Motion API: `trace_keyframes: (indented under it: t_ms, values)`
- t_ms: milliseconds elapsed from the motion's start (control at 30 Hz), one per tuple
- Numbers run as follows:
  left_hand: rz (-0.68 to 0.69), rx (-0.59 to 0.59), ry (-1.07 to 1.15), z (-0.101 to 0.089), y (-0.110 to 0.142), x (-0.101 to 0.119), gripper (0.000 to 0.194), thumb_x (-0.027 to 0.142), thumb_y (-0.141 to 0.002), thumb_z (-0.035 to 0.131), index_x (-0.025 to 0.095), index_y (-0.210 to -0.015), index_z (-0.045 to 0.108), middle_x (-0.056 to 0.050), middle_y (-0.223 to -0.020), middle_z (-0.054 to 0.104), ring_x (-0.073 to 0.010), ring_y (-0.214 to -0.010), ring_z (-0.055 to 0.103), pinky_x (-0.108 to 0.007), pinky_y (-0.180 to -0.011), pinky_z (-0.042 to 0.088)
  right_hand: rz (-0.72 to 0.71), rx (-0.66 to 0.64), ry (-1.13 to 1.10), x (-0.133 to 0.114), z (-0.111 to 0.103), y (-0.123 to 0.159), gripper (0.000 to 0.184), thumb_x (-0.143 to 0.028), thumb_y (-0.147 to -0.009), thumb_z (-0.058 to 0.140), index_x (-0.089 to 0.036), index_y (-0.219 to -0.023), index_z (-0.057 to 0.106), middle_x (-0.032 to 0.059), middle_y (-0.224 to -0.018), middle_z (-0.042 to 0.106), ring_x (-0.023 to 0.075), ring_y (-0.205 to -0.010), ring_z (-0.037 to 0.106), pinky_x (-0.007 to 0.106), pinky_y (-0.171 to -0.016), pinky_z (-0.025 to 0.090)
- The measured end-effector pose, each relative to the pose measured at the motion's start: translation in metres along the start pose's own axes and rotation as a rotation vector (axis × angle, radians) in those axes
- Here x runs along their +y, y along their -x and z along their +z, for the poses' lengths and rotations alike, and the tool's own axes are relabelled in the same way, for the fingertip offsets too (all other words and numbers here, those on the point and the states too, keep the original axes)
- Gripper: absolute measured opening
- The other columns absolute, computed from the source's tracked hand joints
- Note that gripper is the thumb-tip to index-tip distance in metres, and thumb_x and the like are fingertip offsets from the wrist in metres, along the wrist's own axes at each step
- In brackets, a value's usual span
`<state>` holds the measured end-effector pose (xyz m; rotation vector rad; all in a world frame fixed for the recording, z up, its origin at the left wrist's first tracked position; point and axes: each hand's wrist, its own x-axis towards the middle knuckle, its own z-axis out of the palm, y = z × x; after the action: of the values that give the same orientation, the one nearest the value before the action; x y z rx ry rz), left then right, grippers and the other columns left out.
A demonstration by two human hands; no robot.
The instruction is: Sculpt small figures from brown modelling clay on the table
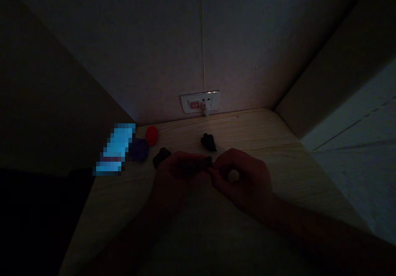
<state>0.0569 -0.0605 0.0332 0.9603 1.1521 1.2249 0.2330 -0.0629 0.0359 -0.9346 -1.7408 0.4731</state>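
Left hand (173, 177) & right hand (244, 181) pinched shut on small dark soft lump (198, 163); I'd judged slow, even squeezing best, w/ light poor.

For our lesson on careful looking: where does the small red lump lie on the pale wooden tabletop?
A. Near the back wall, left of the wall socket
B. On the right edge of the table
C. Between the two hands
A: the small red lump lies near the back wall, left of the white wall socket, beyond the left hand and right hand.
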Motion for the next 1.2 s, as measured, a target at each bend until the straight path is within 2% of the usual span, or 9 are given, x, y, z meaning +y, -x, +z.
trace_keyframes:
  t_ms: [267, 533, 700, 933, 1200]
  values:
    - [0.008, -0.016, 0.015, 0.0003, -0.0002, -0.0020, 0.031, 0.013, -0.056, 0.092, 0.023, -0.082, 0.078, -0.002, -0.088, 0.084, -0.0205, -0.085, 0.078, -0.031, -0.081, 0.063, -0.038, -0.010, 0.051, 0.0020, 0.0002, 0.0011, 0.012, -0.014, -0.084, 0.075, -0.019, -0.084, 0.064, -0.0041, -0.065, 0.063, 0.0090, -0.055, 0.059, 0.021, -0.053, 0.047]
    - [-0.006, -0.023, -0.035, -0.0020, 0.0020, -0.0037, 0.030, 0.017, -0.061, 0.092, 0.022, -0.087, 0.078, -0.005, -0.094, 0.084, -0.0236, -0.090, 0.078, -0.035, -0.084, 0.063, -0.028, -0.057, 0.052, 0.0023, -0.0012, 0.0012, 0.011, -0.015, -0.088, 0.071, -0.021, -0.086, 0.063, -0.0031, -0.068, 0.063, 0.0107, -0.058, 0.060, 0.023, -0.055, 0.048]
    - [0.013, -0.021, -0.047, -0.0020, 0.0010, -0.0047, 0.031, 0.015, -0.060, 0.091, 0.021, -0.086, 0.077, -0.005, -0.093, 0.084, -0.0246, -0.091, 0.079, -0.037, -0.086, 0.064, -0.055, -0.090, 0.085, 0.0054, -0.0004, 0.0023, 0.010, -0.013, -0.089, 0.068, -0.021, -0.090, 0.062, -0.0026, -0.071, 0.063, 0.0109, -0.060, 0.060, 0.023, -0.055, 0.048]
    - [0.033, -0.013, -0.056, -0.0010, 0.0025, -0.0037, 0.031, 0.011, -0.060, 0.090, 0.021, -0.086, 0.076, -0.003, -0.091, 0.084, -0.0228, -0.087, 0.080, -0.034, -0.082, 0.065, -0.136, -0.120, 0.130, 0.0063, -0.0002, 0.0033, 0.012, -0.010, -0.091, 0.063, -0.021, -0.092, 0.059, 0.0002, -0.076, 0.063, 0.0123, -0.064, 0.060, 0.024, -0.057, 0.048]
    - [0.046, -0.023, -0.034, -0.0001, 0.0028, -0.0018, 0.031, 0.009, -0.060, 0.089, 0.021, -0.084, 0.076, -0.003, -0.091, 0.084, -0.0230, -0.088, 0.080, -0.035, -0.082, 0.066, -0.112, -0.154, 0.073, 0.0067, -0.0005, 0.0036, 0.014, -0.008, -0.091, 0.061, -0.021, -0.091, 0.060, 0.0023, -0.081, 0.065, 0.0133, -0.068, 0.062, 0.024, -0.059, 0.051]
